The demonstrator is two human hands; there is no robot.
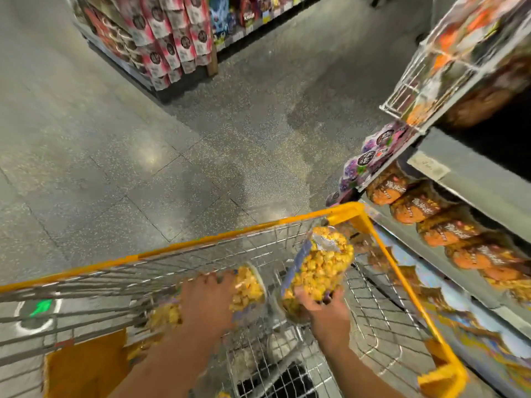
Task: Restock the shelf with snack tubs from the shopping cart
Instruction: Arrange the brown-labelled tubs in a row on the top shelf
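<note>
A wire shopping cart with a yellow rim [201, 239] stands in front of me, beside the shelf [471, 179] on the right. My right hand [327, 308] grips the bottom of a clear tub of yellow popcorn [321, 262], lifted and tilted toward the cart's far right corner. My left hand [207, 300] lies over a second popcorn tub [247, 291] lying on its side inside the cart, fingers curled on it. The frame is blurred.
The shelf on the right carries orange snack tubs [413, 208] on a lower level and purple packets [370, 159] on a wire rack above. A display of pink-and-white packs [169, 38] stands across the grey aisle floor [143, 139]. A green arrow marks the floor at left.
</note>
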